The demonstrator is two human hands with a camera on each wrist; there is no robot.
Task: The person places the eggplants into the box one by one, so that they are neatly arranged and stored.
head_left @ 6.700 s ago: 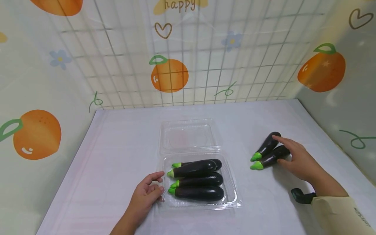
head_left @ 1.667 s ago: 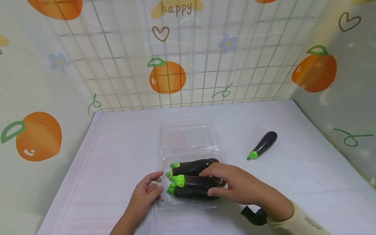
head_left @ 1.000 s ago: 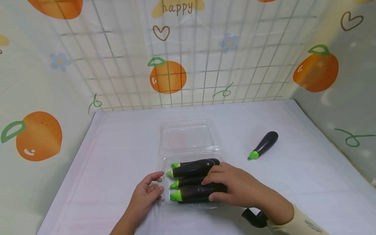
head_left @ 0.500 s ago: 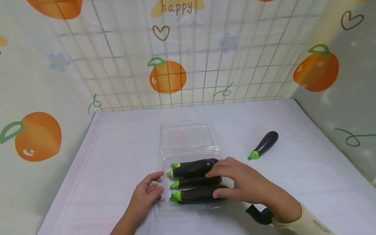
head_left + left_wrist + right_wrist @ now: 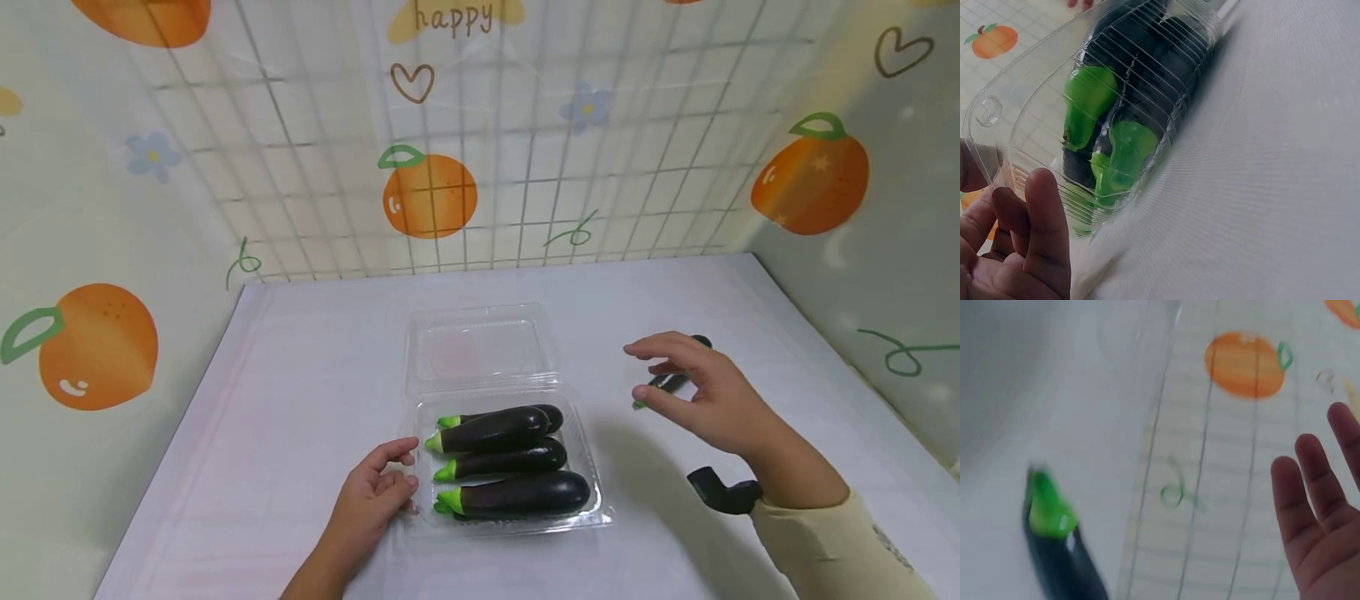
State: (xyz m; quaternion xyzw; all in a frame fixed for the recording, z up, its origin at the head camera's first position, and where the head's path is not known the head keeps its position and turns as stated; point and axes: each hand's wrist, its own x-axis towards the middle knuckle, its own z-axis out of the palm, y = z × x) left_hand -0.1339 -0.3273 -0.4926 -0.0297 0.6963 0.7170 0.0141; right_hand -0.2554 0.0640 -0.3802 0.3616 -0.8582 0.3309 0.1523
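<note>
A clear plastic clamshell container (image 5: 592,521) stands at the table's middle with its lid (image 5: 480,346) folded back. Several black eggplants (image 5: 525,493) with green stem ends lie in it side by side, some overlapping. My left hand (image 5: 375,487) pinches the container's left rim; the left wrist view shows fingers (image 5: 1047,212) on both sides of that edge. Over at the right, my right hand (image 5: 708,392) holds nothing and hovers with spread fingers above a single eggplant (image 5: 670,383), partly hiding it. That eggplant's green stem end (image 5: 1050,512) shows in the right wrist view.
White cloth covers the table (image 5: 322,350). Behind it rises a grid wall (image 5: 510,167) draped with orange-print fabric, and printed side panels (image 5: 900,275) flank left and right. A black wrist-camera mount (image 5: 723,492) juts from my right sleeve.
My right hand brought one eggplant from the right, laid it at the container's front, let go and moved back right over the lone eggplant. The left hand has stayed at the rim.
</note>
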